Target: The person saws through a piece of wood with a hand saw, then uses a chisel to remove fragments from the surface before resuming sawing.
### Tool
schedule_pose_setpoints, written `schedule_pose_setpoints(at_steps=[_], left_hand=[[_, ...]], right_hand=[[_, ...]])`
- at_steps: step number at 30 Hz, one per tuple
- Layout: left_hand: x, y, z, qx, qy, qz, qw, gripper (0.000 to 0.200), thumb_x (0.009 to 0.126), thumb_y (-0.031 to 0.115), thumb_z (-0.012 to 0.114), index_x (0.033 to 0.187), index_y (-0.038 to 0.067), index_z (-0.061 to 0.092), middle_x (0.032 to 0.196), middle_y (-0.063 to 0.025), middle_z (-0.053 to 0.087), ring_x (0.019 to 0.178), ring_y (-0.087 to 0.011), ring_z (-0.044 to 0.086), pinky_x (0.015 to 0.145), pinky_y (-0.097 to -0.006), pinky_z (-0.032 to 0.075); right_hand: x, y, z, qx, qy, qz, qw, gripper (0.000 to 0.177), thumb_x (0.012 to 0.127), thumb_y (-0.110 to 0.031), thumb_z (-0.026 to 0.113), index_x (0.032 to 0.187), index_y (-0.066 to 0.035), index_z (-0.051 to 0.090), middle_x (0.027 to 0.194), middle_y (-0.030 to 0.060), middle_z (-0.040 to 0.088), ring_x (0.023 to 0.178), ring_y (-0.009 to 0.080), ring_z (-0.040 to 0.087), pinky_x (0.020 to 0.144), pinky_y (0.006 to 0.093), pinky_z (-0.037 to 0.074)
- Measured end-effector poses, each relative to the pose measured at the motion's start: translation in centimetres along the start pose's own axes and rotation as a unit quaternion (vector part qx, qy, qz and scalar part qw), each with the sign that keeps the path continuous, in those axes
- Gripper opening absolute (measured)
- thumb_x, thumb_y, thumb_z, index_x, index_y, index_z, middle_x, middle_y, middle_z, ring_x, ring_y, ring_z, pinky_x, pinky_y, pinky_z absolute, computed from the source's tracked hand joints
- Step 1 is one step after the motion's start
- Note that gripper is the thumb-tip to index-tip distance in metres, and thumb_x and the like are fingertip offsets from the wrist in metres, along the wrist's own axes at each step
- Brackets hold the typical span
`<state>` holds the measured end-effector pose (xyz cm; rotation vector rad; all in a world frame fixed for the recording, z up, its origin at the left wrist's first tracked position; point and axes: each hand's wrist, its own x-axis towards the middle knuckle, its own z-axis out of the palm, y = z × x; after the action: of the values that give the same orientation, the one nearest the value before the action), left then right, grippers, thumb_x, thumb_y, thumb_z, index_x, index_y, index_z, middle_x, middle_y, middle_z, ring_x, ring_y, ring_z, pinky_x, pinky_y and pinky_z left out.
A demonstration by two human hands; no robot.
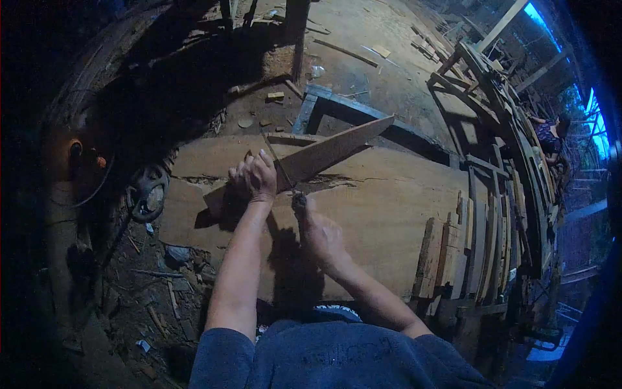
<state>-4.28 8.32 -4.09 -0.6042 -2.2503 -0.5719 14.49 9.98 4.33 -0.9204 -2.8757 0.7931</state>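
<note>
A tapered wooden board [337,148] lies at a slant over a wide, cracked plank [382,188]. My left hand [254,174] presses on the board near its lower left end, with bent fingers gripping it. Just right of those fingers, the thin dark blade of a saw [277,159] crosses the board. My right hand [324,236] is closed around the saw's dark handle, close to the board's near edge. Shadow hides part of the handle.
Behind the plank stands a wooden frame [363,113]. Stacked slats [476,240] and a long rack [499,110] fill the right side, where another person [552,139] is seen. A metal wheel [149,193] and scattered debris [162,292] lie left.
</note>
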Motion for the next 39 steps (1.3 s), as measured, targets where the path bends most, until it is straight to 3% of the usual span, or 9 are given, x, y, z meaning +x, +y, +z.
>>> schedule_pose_setpoints(at_steps=[6,8,12,18,23,31,33,35,39], left_hand=[[-0.2,-0.2,0.5,-0.019,-0.015,-0.005,1.0,0.034,0.084,0.021,0.058,0.055,0.013,0.042,0.05,-0.0074,0.045,0.051,-0.0286,0.05,0.054,-0.0411,0.03],[0.0,0.2,0.0,0.015,-0.011,-0.007,1.0,0.034,0.083,0.023,0.054,0.052,0.011,0.054,0.058,-0.0093,0.058,0.058,-0.0288,0.056,0.059,-0.0431,0.037],[-0.1,-0.2,0.5,-0.001,0.036,0.014,0.999,0.036,0.082,0.021,0.057,0.049,0.01,0.045,0.056,-0.0083,0.055,0.057,-0.0292,0.056,0.055,-0.0441,0.035],[-0.5,-0.4,0.8,0.001,0.032,0.034,0.999,0.033,0.082,0.021,0.057,0.052,0.011,0.046,0.056,-0.0081,0.055,0.057,-0.0284,0.056,0.056,-0.0442,0.035],[-0.5,-0.4,1.1,0.016,0.022,0.007,1.0,0.032,0.082,0.023,0.056,0.054,0.011,0.047,0.056,-0.009,0.055,0.056,-0.0293,0.055,0.057,-0.045,0.035],[-0.6,-0.9,2.2,0.011,-0.009,0.004,1.0,0.04,0.084,0.024,0.056,0.05,0.013,0.038,0.046,-0.01,0.047,0.049,-0.0309,0.052,0.053,-0.0454,0.031],[-0.8,-0.9,2.5,0.012,0.024,-0.004,1.0,0.04,0.083,0.025,0.055,0.048,0.013,0.042,0.049,-0.0109,0.052,0.051,-0.0315,0.053,0.055,-0.0458,0.032],[-0.7,-0.7,2.1,0.011,0.009,-0.014,1.0,0.039,0.084,0.026,0.054,0.048,0.012,0.046,0.051,-0.0118,0.054,0.053,-0.0316,0.055,0.055,-0.0457,0.033],[0.0,0.0,0.7,0.02,-0.081,-0.044,0.996,0.037,0.084,0.027,0.052,0.052,0.01,0.056,0.057,-0.0138,0.059,0.056,-0.0317,0.059,0.057,-0.0448,0.037]], right_hand=[[0.9,-0.3,3.6,0.026,0.012,0.018,0.999,0.02,0.092,-0.02,0.037,0.105,-0.005,0.039,0.075,0.0252,0.06,0.073,0.0458,0.058,0.062,0.0552,0.042],[0.2,1.2,3.6,0.016,0.021,0.023,0.999,0.023,0.093,-0.022,0.038,0.107,-0.005,0.039,0.078,0.027,0.06,0.074,0.0456,0.059,0.063,0.0551,0.043],[-2.4,1.0,-0.1,0.022,-0.014,0.05,0.998,0.027,0.089,-0.021,0.043,0.108,-0.002,0.044,0.072,0.0241,0.06,0.069,0.044,0.06,0.06,0.0545,0.044],[2.3,1.2,1.7,0.136,0.019,-0.009,0.99,0.029,0.093,-0.027,0.037,0.11,-0.004,0.043,0.075,0.0255,0.06,0.076,0.0443,0.06,0.064,0.0553,0.043],[0.6,1.6,2.3,0.081,0.069,-0.003,0.994,0.036,0.096,-0.034,0.032,0.099,-0.003,0.051,0.076,0.0246,0.059,0.073,0.0426,0.059,0.066,0.0528,0.043],[4.6,0.7,2.7,0.162,0.06,-0.003,0.985,0.026,0.095,-0.029,0.033,0.096,-0.006,0.046,0.08,0.0262,0.06,0.078,0.0463,0.056,0.064,0.0557,0.041],[3.3,1.2,2.4,0.168,0.046,0.006,0.985,0.026,0.094,-0.028,0.034,0.095,-0.005,0.046,0.081,0.0262,0.06,0.078,0.0462,0.057,0.065,0.0554,0.041],[0.6,2.2,3.1,0.058,0.07,-0.026,0.996,0.033,0.09,-0.023,0.043,0.117,-0.005,0.04,0.075,0.0224,0.062,0.069,0.0407,0.061,0.057,0.0517,0.045],[0.6,1.6,3.4,0.055,0.063,-0.045,0.996,0.03,0.086,-0.019,0.047,0.112,-0.004,0.041,0.074,0.0234,0.061,0.069,0.0407,0.061,0.058,0.0522,0.046]])
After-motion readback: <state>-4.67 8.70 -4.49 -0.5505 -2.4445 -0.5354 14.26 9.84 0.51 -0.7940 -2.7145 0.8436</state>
